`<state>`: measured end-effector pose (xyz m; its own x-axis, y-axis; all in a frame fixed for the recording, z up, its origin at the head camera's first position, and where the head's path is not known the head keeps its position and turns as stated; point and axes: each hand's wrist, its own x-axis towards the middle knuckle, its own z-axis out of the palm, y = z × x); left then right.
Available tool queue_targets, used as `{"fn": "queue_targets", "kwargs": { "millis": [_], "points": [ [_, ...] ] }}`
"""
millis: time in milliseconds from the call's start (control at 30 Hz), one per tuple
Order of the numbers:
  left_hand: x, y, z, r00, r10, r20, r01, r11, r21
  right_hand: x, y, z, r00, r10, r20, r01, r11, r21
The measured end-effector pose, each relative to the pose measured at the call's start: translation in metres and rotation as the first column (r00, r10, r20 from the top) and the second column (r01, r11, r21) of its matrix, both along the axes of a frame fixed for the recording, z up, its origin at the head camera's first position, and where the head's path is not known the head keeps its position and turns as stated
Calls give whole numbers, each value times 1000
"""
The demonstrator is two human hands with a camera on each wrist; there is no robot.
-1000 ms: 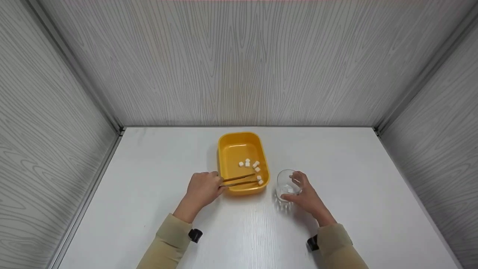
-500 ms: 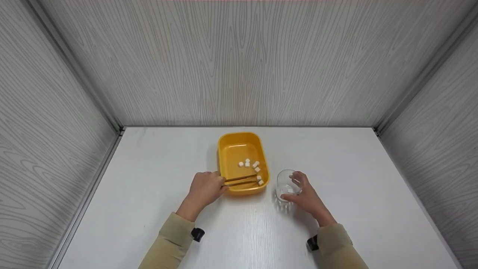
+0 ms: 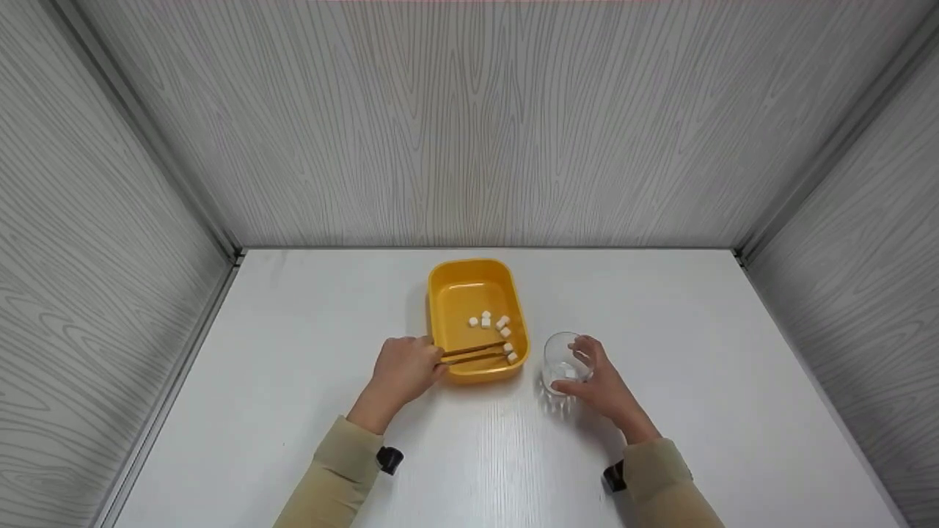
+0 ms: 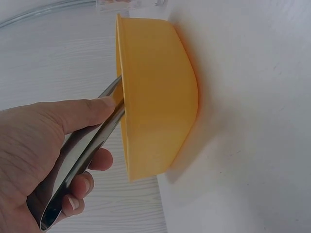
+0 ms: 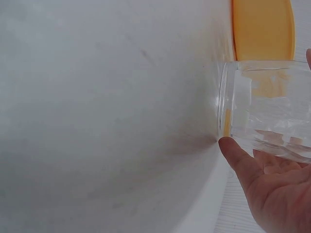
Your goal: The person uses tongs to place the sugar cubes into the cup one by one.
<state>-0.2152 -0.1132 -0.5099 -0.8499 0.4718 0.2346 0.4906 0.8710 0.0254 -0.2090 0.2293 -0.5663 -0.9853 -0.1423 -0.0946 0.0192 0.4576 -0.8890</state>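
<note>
My left hand (image 3: pixel 403 367) grips metal tongs (image 4: pixel 80 160) over the near left rim of a yellow tray (image 3: pixel 456 297). Both tong arms reach across the tray, their tips right at two small white cubes (image 3: pixel 508 347) by its right wall. The tips are hidden behind the tray wall in the left wrist view. Several more white cubes (image 3: pixel 486 323) lie in the middle and right of the tray. To the right of it, a clear drinking glass (image 3: pixel 555 359) stands upright on the table. My right hand (image 3: pixel 605 385) holds that glass from its right side, thumb low near the base.
The white table (image 3: pixel 330 301) runs back to a grey wood-grain panel (image 3: pixel 477 147). Similar panels (image 3: pixel 95 257) close in the left and right sides. A narrow strip of table separates the tray from the glass.
My left hand has shifted slightly to the right, bringing the tong tips up to the two cubes by the right wall. The right hand and the glass have stayed in place.
</note>
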Motion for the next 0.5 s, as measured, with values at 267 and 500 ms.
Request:
{"fn": "queue_targets", "kwargs": {
  "millis": [267,500],
  "points": [
    [1,0,-1,1000,4,16,-5,1000,16,0,0,1,1000,-2,-1,2,1000,7],
    [3,-1,1,999,16,30,-17,998,54,0,-1,1,1000,-4,-2,4,1000,2]
  ]
}}
